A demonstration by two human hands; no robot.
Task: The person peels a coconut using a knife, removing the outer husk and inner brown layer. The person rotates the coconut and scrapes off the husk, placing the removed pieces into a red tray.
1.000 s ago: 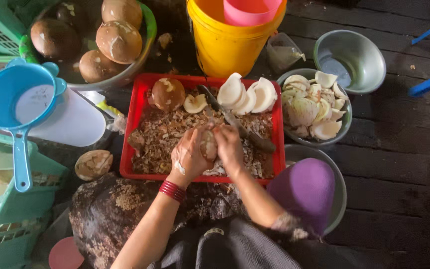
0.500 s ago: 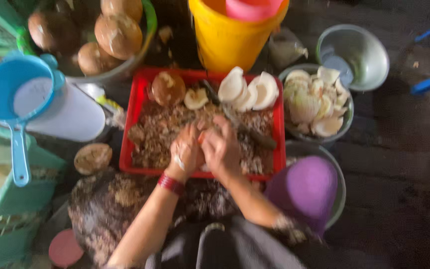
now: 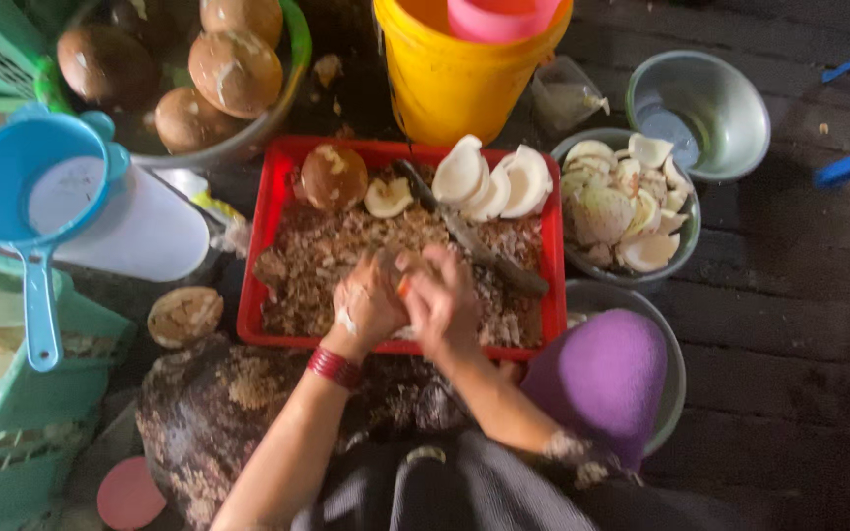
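My left hand [image 3: 366, 307] and my right hand [image 3: 443, 305] are pressed together over the front of a red tray [image 3: 260, 246] filled with brown coconut shavings. Both are closed around a small pale coconut piece [image 3: 389, 264] that is mostly hidden by my fingers. A small orange bit shows between the hands; I cannot tell what it is. A red band circles my left wrist. On the tray's far side lie white coconut pieces [image 3: 494, 182], a brown coconut half [image 3: 334, 177] and a dark long knife [image 3: 474, 241].
A metal bowl of peeled pieces [image 3: 632, 211] stands right of the tray, a metal bowl [image 3: 710, 103] behind it. A yellow bucket [image 3: 455, 79] and a basin of whole coconuts [image 3: 238, 69] stand behind. Blue strainer [image 3: 22, 177], green crates and a purple bowl [image 3: 602, 374] flank me.
My hands stay together on the coconut piece over the tray's front, shifting only slightly. The view has drifted a little.
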